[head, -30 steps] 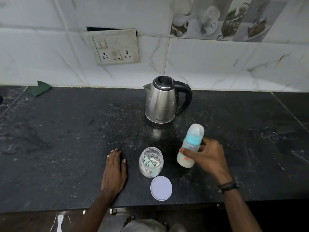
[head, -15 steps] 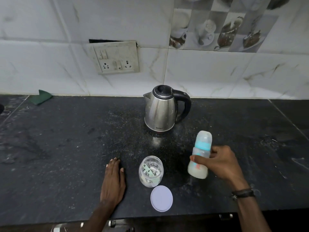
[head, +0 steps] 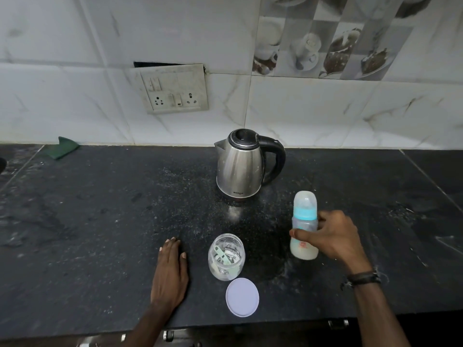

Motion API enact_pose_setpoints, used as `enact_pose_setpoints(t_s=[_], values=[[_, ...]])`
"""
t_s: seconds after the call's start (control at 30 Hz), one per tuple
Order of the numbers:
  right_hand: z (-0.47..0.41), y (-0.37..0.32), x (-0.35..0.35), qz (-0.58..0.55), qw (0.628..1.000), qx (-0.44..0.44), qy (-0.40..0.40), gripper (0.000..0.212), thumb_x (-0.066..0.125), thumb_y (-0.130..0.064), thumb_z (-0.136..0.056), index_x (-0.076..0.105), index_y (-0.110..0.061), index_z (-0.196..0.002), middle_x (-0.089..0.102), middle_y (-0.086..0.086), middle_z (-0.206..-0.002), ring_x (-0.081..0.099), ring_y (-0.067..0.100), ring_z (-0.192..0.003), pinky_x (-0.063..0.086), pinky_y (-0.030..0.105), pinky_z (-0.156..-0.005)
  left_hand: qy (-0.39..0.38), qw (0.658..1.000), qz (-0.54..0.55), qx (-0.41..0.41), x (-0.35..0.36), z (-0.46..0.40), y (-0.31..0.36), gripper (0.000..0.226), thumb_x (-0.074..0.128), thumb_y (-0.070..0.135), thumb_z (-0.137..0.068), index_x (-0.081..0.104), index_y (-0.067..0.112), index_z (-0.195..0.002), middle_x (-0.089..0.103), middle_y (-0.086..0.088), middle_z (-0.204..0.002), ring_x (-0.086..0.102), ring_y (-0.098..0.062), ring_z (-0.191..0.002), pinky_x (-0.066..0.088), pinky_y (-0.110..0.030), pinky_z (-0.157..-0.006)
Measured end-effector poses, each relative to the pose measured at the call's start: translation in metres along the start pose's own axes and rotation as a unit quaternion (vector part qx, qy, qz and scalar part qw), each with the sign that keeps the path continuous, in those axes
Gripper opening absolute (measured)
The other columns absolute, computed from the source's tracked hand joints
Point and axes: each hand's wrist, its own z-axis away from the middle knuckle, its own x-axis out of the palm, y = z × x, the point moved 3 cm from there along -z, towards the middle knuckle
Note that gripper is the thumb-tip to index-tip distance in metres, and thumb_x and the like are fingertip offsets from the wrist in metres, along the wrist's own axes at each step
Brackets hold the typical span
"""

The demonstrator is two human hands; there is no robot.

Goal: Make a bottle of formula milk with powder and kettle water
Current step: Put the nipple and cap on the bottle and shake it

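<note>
A baby bottle (head: 304, 216) with a teal collar and clear cap stands upright on the black counter (head: 100, 221), with milky liquid in its lower part. My right hand (head: 330, 236) is wrapped around its body. A steel kettle (head: 240, 164) with a black handle stands behind, near the wall. A clear jar (head: 226, 257) holding a little white powder and a green scoop stands open in front, its pale round lid (head: 242, 297) lying flat beside it. My left hand (head: 170, 271) rests flat on the counter, left of the jar, holding nothing.
A wall socket plate (head: 175, 88) hangs above the counter. A green cloth (head: 62, 147) lies at the far left by the wall. White powder specks dust the counter around the kettle. The counter's front edge runs just below the lid.
My right hand has shifted the bottle to the right, away from the jar, and brought it upright. The left hand, jar, lid and kettle have stayed in place.
</note>
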Motion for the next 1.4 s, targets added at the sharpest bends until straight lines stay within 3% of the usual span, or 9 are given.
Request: enact_pose_setpoints(t_s=[0.17, 0.23, 0.3, 0.4, 0.53, 0.8, 0.93, 1.23, 1.4], values=[[0.002, 0.004, -0.007, 0.034, 0.998, 0.01, -0.053, 0.055, 0.077, -0.067, -0.038, 0.07, -0.021, -0.068, 0.07, -0.006, -0.064, 0.068, 0.012, -0.062, 0.056, 0.035, -0.062, -0.002, 1.0, -0.004, 0.0, -0.001, 0.0, 0.002, 0.048, 0.039, 0.024, -0.096, 0.052, -0.004, -0.133, 0.05, -0.021, -0.142, 0.042, -0.035, -0.137, 0.028, -0.05, -0.118], [0.004, 0.003, -0.001, -0.014, 0.994, -0.022, -0.105, 0.042, 0.088, -0.049, -0.049, 0.075, -0.021, -0.077, 0.075, -0.005, -0.071, 0.073, 0.013, -0.069, 0.06, 0.04, -0.071, -0.001, 1.0, -0.004, -0.001, -0.001, 0.0, 0.002, 0.048, 0.038, 0.024, -0.096, 0.051, -0.004, -0.134, 0.05, -0.021, -0.143, 0.042, -0.035, -0.137, 0.028, -0.049, -0.118], [0.004, 0.001, 0.001, -0.074, 0.993, -0.022, -0.084, 0.037, 0.092, -0.035, -0.056, 0.076, -0.019, -0.084, 0.077, -0.003, -0.076, 0.074, 0.014, -0.074, 0.06, 0.046, -0.078, -0.004, 1.0, -0.006, -0.001, 0.0, -0.001, 0.001, 0.048, 0.038, 0.024, -0.096, 0.051, -0.004, -0.134, 0.05, -0.021, -0.143, 0.042, -0.035, -0.137, 0.029, -0.05, -0.118], [0.008, -0.001, 0.009, -0.052, 0.994, -0.025, -0.09, 0.048, 0.084, -0.057, -0.048, 0.075, -0.022, -0.08, 0.075, -0.005, -0.073, 0.072, 0.01, -0.07, 0.059, 0.041, -0.072, -0.004, 1.0, -0.007, -0.003, -0.001, 0.0, 0.001, 0.049, 0.039, 0.024, -0.096, 0.051, -0.004, -0.134, 0.05, -0.021, -0.143, 0.042, -0.035, -0.137, 0.029, -0.051, -0.118], [0.007, -0.003, 0.018, -0.067, 0.993, -0.071, -0.07, 0.04, 0.088, -0.047, -0.053, 0.075, -0.021, -0.081, 0.076, -0.006, -0.073, 0.073, 0.009, -0.07, 0.06, 0.038, -0.071, 0.0, 1.0, 0.0, -0.006, -0.001, -0.001, 0.001, 0.049, 0.04, 0.026, -0.096, 0.052, -0.004, -0.134, 0.051, -0.022, -0.142, 0.043, -0.035, -0.137, 0.03, -0.051, -0.117], [0.002, 0.0, 0.028, -0.193, 0.973, -0.077, -0.095, 0.061, 0.09, -0.044, -0.047, 0.076, -0.012, -0.096, 0.078, 0.0, -0.082, 0.076, 0.016, -0.078, 0.061, 0.028, -0.067, -0.008, 1.0, 0.002, -0.008, -0.002, 0.0, 0.002, 0.051, 0.039, 0.028, -0.097, 0.05, -0.003, -0.136, 0.049, -0.02, -0.144, 0.041, -0.033, -0.138, 0.027, -0.049, -0.119], [-0.002, 0.009, 0.015, -0.085, 0.993, -0.08, -0.016, 0.052, 0.087, -0.06, -0.047, 0.074, -0.025, -0.084, 0.076, -0.012, -0.074, 0.072, 0.004, -0.069, 0.058, 0.03, -0.063, -0.001, 1.0, 0.009, -0.01, -0.004, 0.0, 0.003, 0.051, 0.04, 0.029, -0.096, 0.05, -0.003, -0.136, 0.049, -0.02, -0.144, 0.041, -0.034, -0.139, 0.027, -0.048, -0.119], [-0.005, 0.011, 0.011, -0.118, 0.989, -0.082, -0.029, 0.038, 0.09, -0.04, -0.054, 0.074, -0.027, -0.085, 0.078, -0.006, -0.08, 0.074, 0.006, -0.072, 0.058, 0.025, -0.064, -0.002, 1.0, 0.003, -0.005, -0.002, 0.0, 0.002, 0.051, 0.041, 0.029, -0.096, 0.05, -0.003, -0.136, 0.049, -0.021, -0.144, 0.04, -0.034, -0.139, 0.025, -0.047, -0.12], [-0.007, 0.011, 0.008, -0.145, 0.985, -0.094, -0.027, 0.048, 0.091, -0.051, -0.049, 0.076, -0.026, -0.087, 0.078, -0.006, -0.081, 0.074, 0.008, -0.075, 0.058, 0.024, -0.063, 0.003, 1.0, 0.003, -0.009, -0.001, 0.0, 0.001, 0.042, 0.052, 0.017, -0.099, 0.049, -0.003, -0.136, 0.048, -0.021, -0.145, 0.04, -0.034, -0.139, 0.027, -0.05, -0.119]])
